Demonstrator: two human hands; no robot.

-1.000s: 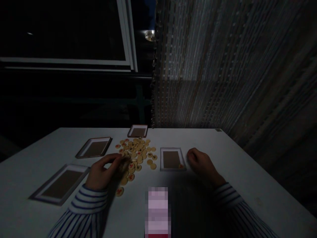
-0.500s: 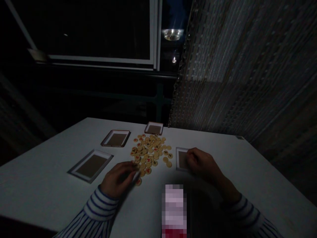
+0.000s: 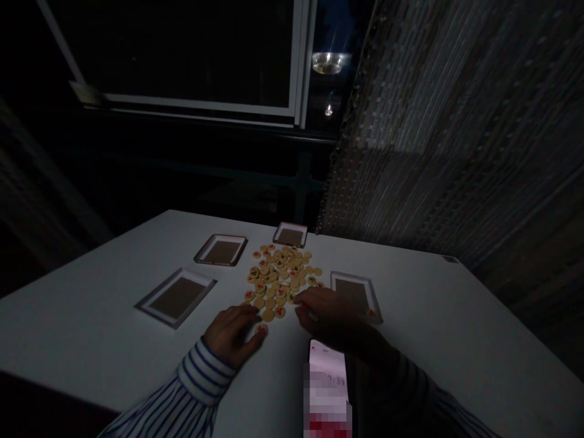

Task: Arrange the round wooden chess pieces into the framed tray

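Observation:
A heap of several round pale wooden discs (image 3: 280, 274) with red or black marks lies in the middle of the white table (image 3: 91, 316). My left hand (image 3: 233, 333) rests on the table at the heap's near edge, fingers curled, its fingertips at a red-marked disc (image 3: 261, 329). My right hand (image 3: 325, 311) reaches into the heap's near right side, fingers bent down onto the discs. In the dim light, what either hand holds does not show.
Four shallow brown trays with pale rims lie around the heap: near left (image 3: 177, 297), far left (image 3: 221, 250), far middle (image 3: 290, 234), right (image 3: 354, 292) with a single disc on its near corner. A lit phone (image 3: 327, 380) lies close in front. A curtain hangs behind on the right.
My right hand moved left, off the right tray and onto the heap. My left hand drew back slightly to the heap's near edge. The camera view swung left.

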